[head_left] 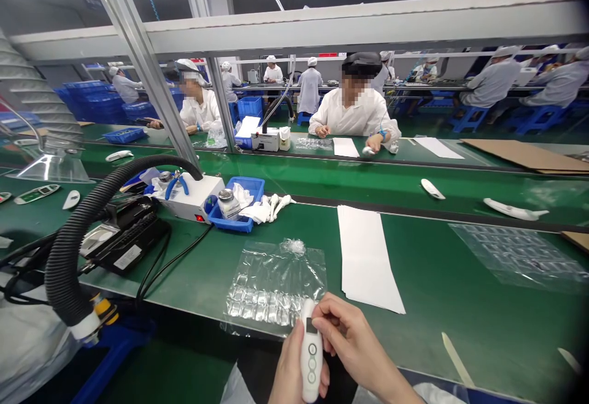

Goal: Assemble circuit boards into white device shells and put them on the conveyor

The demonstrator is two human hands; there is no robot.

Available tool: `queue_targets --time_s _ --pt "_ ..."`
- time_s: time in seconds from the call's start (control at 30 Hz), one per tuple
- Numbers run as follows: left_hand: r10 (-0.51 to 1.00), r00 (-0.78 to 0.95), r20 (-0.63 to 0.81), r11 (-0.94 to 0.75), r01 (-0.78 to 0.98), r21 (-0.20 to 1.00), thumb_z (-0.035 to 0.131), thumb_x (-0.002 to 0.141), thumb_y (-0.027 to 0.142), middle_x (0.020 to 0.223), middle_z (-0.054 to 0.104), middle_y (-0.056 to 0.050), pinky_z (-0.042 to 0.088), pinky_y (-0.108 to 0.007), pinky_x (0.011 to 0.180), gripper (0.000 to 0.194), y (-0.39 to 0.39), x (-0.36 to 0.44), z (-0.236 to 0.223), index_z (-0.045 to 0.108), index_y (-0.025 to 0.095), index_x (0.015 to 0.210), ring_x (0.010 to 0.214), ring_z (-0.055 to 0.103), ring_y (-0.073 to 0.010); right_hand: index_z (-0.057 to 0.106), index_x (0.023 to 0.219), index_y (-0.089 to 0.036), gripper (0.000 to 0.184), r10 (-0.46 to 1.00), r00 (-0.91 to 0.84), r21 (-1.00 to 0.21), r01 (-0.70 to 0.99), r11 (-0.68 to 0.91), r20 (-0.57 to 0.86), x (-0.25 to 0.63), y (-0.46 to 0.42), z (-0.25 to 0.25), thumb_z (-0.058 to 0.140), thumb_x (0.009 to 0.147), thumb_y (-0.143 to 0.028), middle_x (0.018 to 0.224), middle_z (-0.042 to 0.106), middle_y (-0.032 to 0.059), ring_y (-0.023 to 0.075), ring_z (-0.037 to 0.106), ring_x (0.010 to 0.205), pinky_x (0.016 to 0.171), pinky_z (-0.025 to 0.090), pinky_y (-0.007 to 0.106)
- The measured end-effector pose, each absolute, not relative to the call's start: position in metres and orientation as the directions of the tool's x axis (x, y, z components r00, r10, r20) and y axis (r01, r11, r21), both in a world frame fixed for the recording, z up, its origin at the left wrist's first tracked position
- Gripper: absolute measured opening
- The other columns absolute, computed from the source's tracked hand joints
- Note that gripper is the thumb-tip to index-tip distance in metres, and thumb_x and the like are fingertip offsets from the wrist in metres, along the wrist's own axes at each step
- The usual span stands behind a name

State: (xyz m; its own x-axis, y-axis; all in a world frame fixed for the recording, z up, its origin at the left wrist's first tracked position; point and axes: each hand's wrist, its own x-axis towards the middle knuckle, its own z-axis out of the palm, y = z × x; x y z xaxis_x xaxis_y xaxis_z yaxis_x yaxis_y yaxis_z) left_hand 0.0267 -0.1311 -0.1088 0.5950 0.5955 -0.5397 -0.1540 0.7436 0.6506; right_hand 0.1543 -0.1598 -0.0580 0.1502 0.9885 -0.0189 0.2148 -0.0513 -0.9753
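Note:
My left hand [294, 373] grips a white handheld electronic device [311, 355] upright from below. The device has a small dark display near its top and several round buttons down its face. My right hand [350, 343] comes in from the right, with its fingers pinching the device's upper end beside the display. Just beyond both hands, a clear plastic blister sheet in a bag [271, 287] lies on the green workbench [427, 275], and a stack of white paper [368, 257] lies to its right.
A blue bin [234, 205] holds a bottle and white cloth beside a white benchtop unit [191, 198] with blue-handled pliers [177, 186] on it. A black corrugated hose [78, 251] curves at left. White device shells [513, 209] lie on the belt. Co-workers in white sit beyond.

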Motion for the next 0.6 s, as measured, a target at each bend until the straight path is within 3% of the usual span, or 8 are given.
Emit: queue_targets --time_s 0.37,0.43,0.6 --pt "0.652 0.471 -0.595 0.695 -0.058 0.716 0.044 0.068 0.082 0.042 0.055 -0.001 0.035 -0.022 0.043 0.072 -0.135 0.021 -0.087 0.056 0.012 0.079 0.038 0.049 -0.0117 0.056 0.077 -0.02 0.021 0.984 0.171 -0.921 0.389 -0.022 0.049 0.15 -0.161 -0.057 0.047 0.094 -0.028 0.078 0.053 0.0002 0.0121 0.053 0.066 0.059 0.043 0.023" --pt "0.658 0.461 -0.595 0.681 -0.03 0.731 0.041 0.069 0.082 0.042 0.055 0.0 0.034 -0.022 0.043 0.073 -0.135 0.02 -0.086 0.056 0.012 0.081 0.038 0.048 -0.0116 0.054 0.077 -0.02 0.019 0.982 0.189 -0.948 0.313 -0.055 0.005 0.15 -0.16 -0.06 0.051 0.092 -0.03 0.073 0.053 -0.0011 0.0113 0.053 0.062 0.057 0.043 0.023" --pt "0.69 0.521 -0.502 0.569 0.037 0.821 0.044 0.068 0.082 0.047 0.05 0.004 0.027 -0.018 0.034 0.069 -0.132 0.022 -0.088 0.055 0.016 0.081 0.033 0.042 -0.0074 0.044 0.079 -0.022 0.031 0.964 0.145 -0.969 -0.144 -0.202 -0.223 0.149 -0.156 -0.075 0.066 0.08 -0.045 0.054 0.048 -0.0081 0.0085 0.047 0.04 0.04 0.038 0.019"
